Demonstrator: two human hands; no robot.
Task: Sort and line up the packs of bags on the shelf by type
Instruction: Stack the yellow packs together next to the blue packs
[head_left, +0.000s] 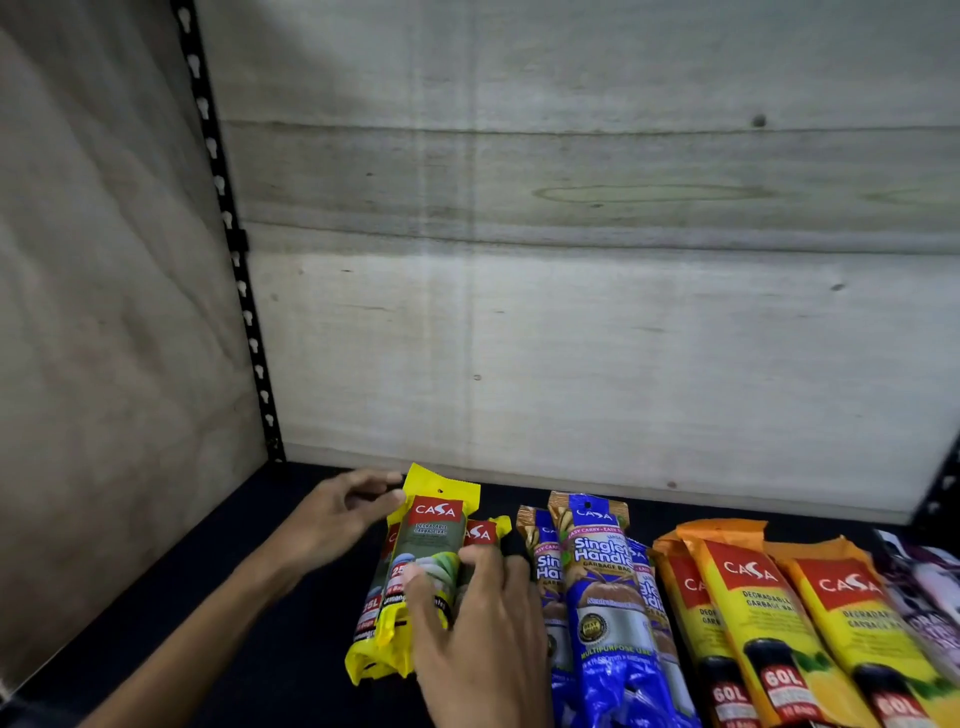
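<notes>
Three yellow CASA 25L garbage-bag packs (434, 540) lie stacked at the left of the row on the dark shelf (291, 649). My left hand (340, 512) touches the top left edge of the uppermost yellow pack with curled fingers. My right hand (475, 623) lies over the stack's lower right part, with its thumb on the top pack and its fingers on the pack beside it. To the right lie blue Single Handle packs (605, 587), then orange-and-yellow CASA 60L packs (753, 613).
A purple and white pack (930, 597) lies at the far right edge. A black perforated upright (228, 223) stands in the left rear corner, and plywood panels close the back and left side. Bare shelf stretches left of the yellow packs.
</notes>
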